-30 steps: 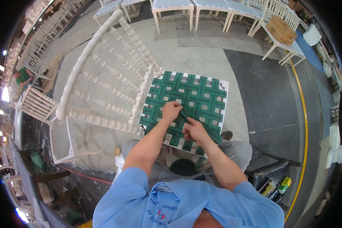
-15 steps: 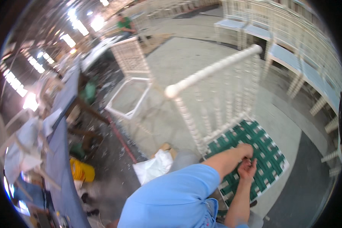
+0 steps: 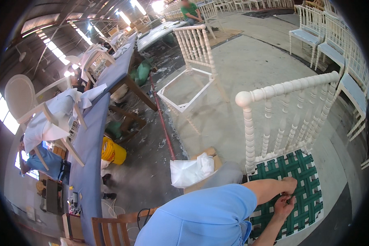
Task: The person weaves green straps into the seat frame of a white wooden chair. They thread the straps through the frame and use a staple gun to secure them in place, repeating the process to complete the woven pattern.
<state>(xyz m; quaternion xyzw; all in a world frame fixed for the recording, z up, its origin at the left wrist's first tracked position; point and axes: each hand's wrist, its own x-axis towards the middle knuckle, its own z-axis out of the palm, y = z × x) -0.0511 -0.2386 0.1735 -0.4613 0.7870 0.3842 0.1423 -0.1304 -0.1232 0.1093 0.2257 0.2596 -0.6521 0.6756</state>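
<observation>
"So, where were the hands?"

"Close together over the chair seat (image 3: 313, 160), at the lower right of the view. The left hand (image 3: 290, 185) was over the green straps (image 3: 302, 189), and the right hand (image 3: 283, 207) came up just beside it, fingers curled. I couldn't tell whether either was clamped on a strap."

"Why so near each other?"

"Probably so both could reach one spot of the weave. The spindle back (image 3: 293, 95) rose beyond the left arm, which I'd guess kept it out of the way of the forearms."

"And containers?"

"A yellow bucket (image 3: 114, 151) stood on the floor beside the long table (image 3: 119, 69); what it held, I couldn't see. Near the person's knee (image 3: 230, 174), what looked like a cardboard box (image 3: 211, 151) had white sheeting (image 3: 187, 172) heaped over it, perhaps for easy reach. The sheeting hid anything inside."

"Any other chair close by?"

"Yes, a white chair (image 3: 200, 64) beyond the box, its seat an open frame."
</observation>
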